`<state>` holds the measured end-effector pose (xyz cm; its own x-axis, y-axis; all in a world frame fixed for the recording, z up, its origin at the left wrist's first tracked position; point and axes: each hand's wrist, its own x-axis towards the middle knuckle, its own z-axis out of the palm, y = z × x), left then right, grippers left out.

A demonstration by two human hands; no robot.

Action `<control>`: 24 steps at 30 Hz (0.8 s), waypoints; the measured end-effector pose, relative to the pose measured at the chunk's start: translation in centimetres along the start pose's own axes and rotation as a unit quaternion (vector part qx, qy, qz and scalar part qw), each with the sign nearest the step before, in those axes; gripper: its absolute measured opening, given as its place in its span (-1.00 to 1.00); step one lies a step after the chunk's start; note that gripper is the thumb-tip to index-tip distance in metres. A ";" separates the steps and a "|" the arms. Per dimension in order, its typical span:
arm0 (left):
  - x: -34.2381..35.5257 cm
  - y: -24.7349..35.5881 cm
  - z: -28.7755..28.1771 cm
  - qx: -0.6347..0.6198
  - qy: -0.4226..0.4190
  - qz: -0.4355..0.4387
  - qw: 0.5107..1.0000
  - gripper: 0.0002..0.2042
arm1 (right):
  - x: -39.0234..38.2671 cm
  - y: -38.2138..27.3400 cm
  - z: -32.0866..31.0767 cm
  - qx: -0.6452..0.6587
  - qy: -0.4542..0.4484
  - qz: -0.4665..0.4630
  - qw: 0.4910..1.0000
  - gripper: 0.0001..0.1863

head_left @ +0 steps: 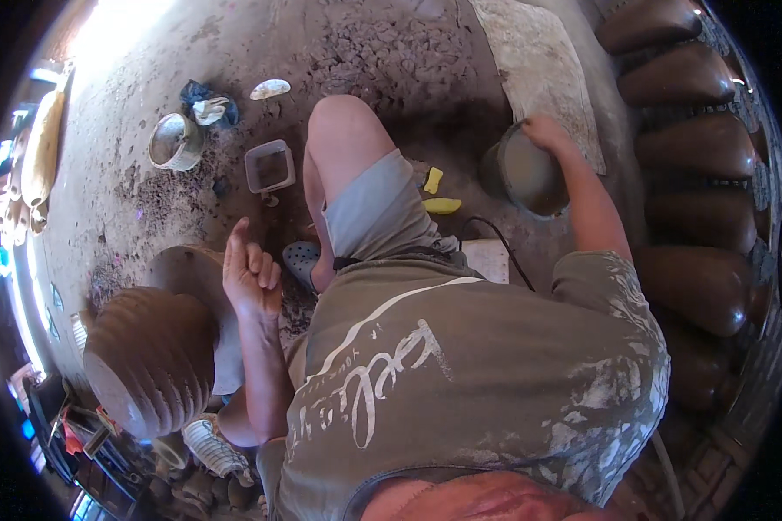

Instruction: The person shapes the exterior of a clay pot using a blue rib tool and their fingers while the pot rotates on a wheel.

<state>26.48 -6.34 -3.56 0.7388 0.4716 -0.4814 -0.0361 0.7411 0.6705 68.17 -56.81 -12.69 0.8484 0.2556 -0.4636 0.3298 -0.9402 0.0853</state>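
- A person is being seen from above, wearing a clay-smeared brown T-shirt [495, 356] and grey shorts [374, 208].
- Toward 2 o'clock, a dark bucket [493, 169] is standing on the floor [391, 52], holding cloudy grey-brown liquid [534, 181].
- The right hand [547, 132] is grasping the bucket at its 12 o'clock edge; this grip is closing over the rim.
- The left hand [252, 269] is hovering at 9 o'clock, its grip released, the fingers loosely curling and the index finger pointing upward.
- Near that hand, at 8 o'clock, a large ridged clay vessel [152, 360] is sitting beside a flat brown disc [178, 267].
- At 1 o'clock from the centre, a yellow sponge [434, 180] is lying just beyond a longer yellow piece [442, 206].
- At 10 o'clock, a square plastic tub [249, 169] is resting near a round pale bucket [193, 149], with a dark blue bag [197, 94] lying just beside the latter.
- At 11 o'clock, a pale oval piece [270, 89] is lying on the floor.
- At 1 o'clock, farther out, a pale cloth [539, 65] is covering a strip of floor.
- Along the rim from 2 to 4 o'clock, glossy brown clay pots [695, 148] are standing in a row.
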 end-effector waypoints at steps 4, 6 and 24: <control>-1.1 0.3 -1.2 -0.026 -0.009 0.021 0.999 -0.58 | 1.2 6.2 9.3 -0.017 -0.134 -0.039 0.990 -0.47; -1.6 0.4 0.1 -0.029 0.040 0.053 0.997 -0.61 | -0.5 4.3 10.6 0.094 -0.208 0.070 0.971 -0.36; -24.6 22.8 6.8 0.563 -0.047 0.677 0.472 -0.52 | 4.7 -5.1 -3.6 -0.186 -0.202 -0.065 0.959 -0.62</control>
<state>12.08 -4.29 27.37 0.5792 0.0864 0.8106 -0.1762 -0.9576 0.2279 72.00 -50.04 -12.12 0.5853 0.1870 -0.7890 0.6109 -0.7415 0.2774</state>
